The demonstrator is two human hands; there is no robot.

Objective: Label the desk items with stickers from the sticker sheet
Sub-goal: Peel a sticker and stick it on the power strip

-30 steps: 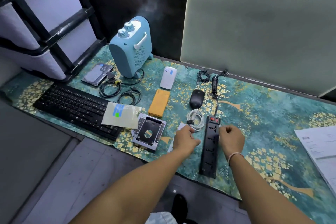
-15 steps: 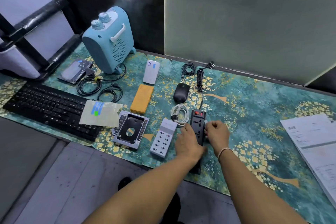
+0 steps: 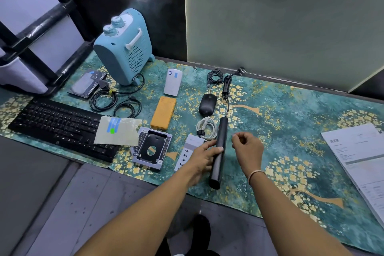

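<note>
A: Status on the hands?

B: I see the left hand (image 3: 202,157) on the black power strip (image 3: 219,149), fingers stretched along its left side, thumb underneath. The strip is rolled onto its edge, plain back facing the camera, lying near the front edge of the green mat (image 3: 291,122).

A: Right hand?

B: The right hand (image 3: 247,148) is just right of the strip, not touching it. Fingers curled in, thumb and forefinger tips pressed together. Can't tell if there's a sticker in the pinch, too small.

A: Where's the sticker sheet?

B: The sticker sheet (image 3: 117,131) lies across the right end of the keyboard (image 3: 56,124), well left of both hands. Blue strips and one green dot on it.

A: What's around the strip?

B: The white USB hub (image 3: 188,153) is under the left hand, partly covered. The coiled white cable (image 3: 206,129) touches the strip's far end on the left. The mouse (image 3: 207,104) sits behind that. The drive caddy (image 3: 152,147) is left of the hub, the orange case (image 3: 163,112) behind the caddy. The blue heater (image 3: 124,48) is at the back left, papers (image 3: 361,156) at the right edge.
</note>
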